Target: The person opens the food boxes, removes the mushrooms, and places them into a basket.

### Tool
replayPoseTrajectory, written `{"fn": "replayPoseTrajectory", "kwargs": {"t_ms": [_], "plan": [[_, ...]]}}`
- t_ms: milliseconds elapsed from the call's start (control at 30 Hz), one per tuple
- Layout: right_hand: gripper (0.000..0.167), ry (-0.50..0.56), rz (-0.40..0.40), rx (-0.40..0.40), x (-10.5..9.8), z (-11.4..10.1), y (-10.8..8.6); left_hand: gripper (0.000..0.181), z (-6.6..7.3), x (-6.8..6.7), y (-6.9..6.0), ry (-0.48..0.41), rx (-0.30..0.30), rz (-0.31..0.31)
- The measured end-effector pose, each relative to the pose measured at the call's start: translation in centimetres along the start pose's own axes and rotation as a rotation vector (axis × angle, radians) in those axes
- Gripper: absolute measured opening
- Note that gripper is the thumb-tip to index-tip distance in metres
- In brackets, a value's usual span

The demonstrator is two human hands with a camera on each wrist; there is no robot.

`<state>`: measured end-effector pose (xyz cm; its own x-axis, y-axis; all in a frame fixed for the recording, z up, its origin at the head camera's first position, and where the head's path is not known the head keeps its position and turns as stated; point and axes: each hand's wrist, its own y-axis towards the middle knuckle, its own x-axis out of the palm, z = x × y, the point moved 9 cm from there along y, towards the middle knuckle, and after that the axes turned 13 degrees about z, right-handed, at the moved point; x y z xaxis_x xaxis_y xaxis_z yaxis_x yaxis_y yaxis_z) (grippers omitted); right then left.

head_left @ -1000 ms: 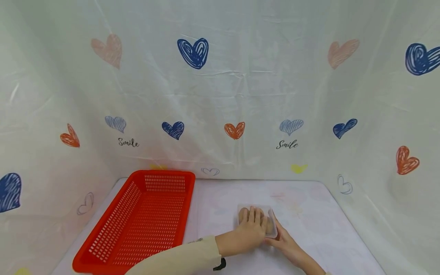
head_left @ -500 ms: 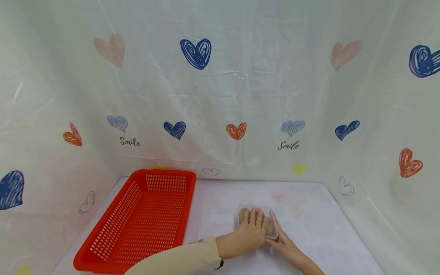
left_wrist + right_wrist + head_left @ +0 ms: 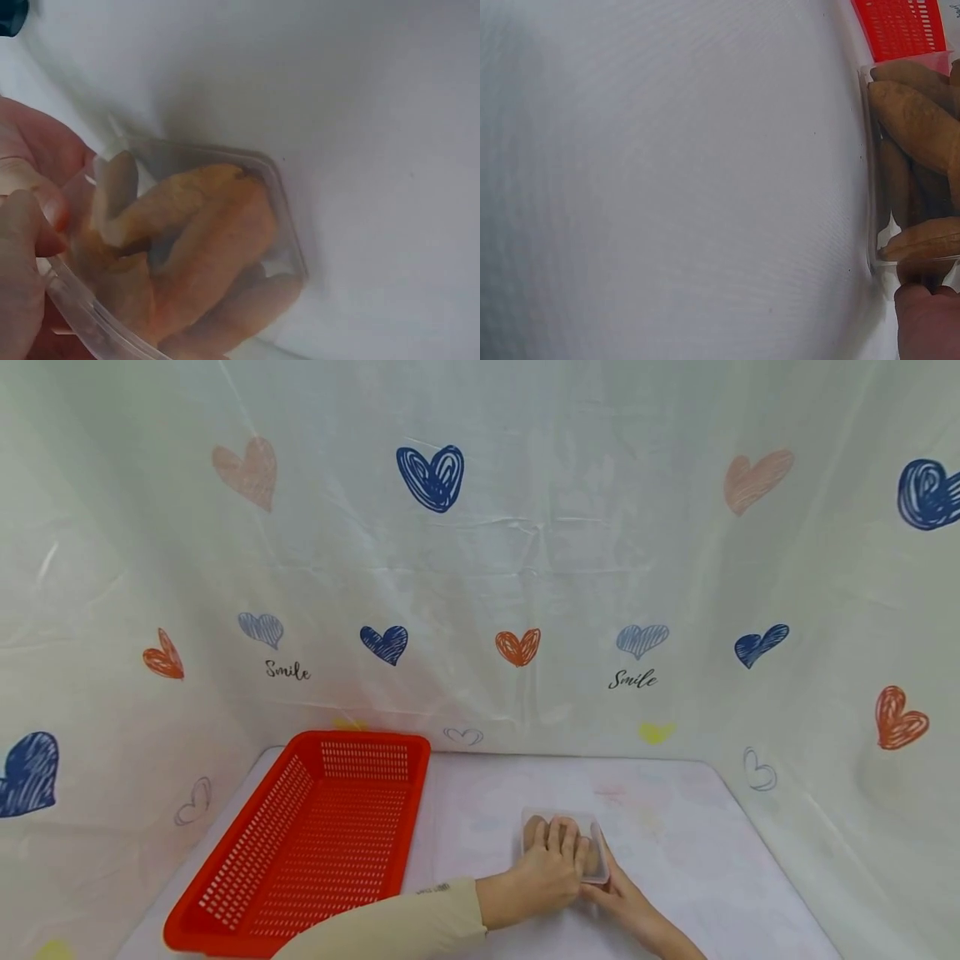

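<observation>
A clear plastic box [image 3: 598,865] sits right of middle on the table and holds several brown, tapered roots that look like sweet potatoes [image 3: 915,124]. From the left, my left hand [image 3: 546,870] reaches across its near corner, fingers bent down over the sweet potatoes. Whether those fingers grip one is hidden under the hand. My right hand [image 3: 621,892] holds the box by its right side, thumb at the near corner and fingers behind the wall. In the left wrist view, fingers [image 3: 22,217] show at the box's near rim; I cannot tell which hand's.
A large red slatted basket [image 3: 330,860] stands on the left of the table [image 3: 480,793], its inside bare. A white curtain [image 3: 570,568] printed with hearts hangs behind and at both sides. In the left wrist view, a dark object [image 3: 11,16] of unclear kind fills a corner.
My left hand's fingers bend slightly more over the sweet potatoes. The head view has shifted a little; box, basket and right hand hold their places.
</observation>
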<state>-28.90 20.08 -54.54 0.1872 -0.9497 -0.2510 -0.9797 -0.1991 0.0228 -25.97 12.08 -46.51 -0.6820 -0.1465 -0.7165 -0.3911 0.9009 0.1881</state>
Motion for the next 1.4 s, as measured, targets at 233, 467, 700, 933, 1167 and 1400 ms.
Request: {"fn": "replayPoseTrajectory", "kwargs": {"t_ms": [233, 467, 700, 933, 1167, 1400], "plan": [[0.099, -0.020, 0.016, -0.006, -0.2, -0.5, 0.2, 0.057, -0.4, -0.3, -0.1, 0.069, 0.023, 0.051], [0.099, -0.022, 0.011, -0.019, 0.0, -0.4, -0.1, 0.056, 0.1, -0.3, -0.3, 0.068, 0.032, 0.043], [0.102, -0.020, 0.017, -0.062, -0.1, -0.3, -0.2, 0.058, -0.1, -0.4, -0.1, 0.047, 0.011, 0.037], [0.098, -0.007, 0.010, -0.111, 0.2, -0.1, -0.6, 0.061, 0.4, -0.5, 0.1, 0.044, 0.022, 0.020], [0.094, -0.036, 0.026, -0.128, 0.3, -0.3, -0.6, 0.055, 0.5, -0.3, 0.0, 0.055, 0.033, -0.005], [0.096, -0.019, 0.017, -0.061, 0.4, 0.0, -0.2, 0.071, -1.1, -0.5, 0.3, -0.095, -0.035, -0.056]]}}
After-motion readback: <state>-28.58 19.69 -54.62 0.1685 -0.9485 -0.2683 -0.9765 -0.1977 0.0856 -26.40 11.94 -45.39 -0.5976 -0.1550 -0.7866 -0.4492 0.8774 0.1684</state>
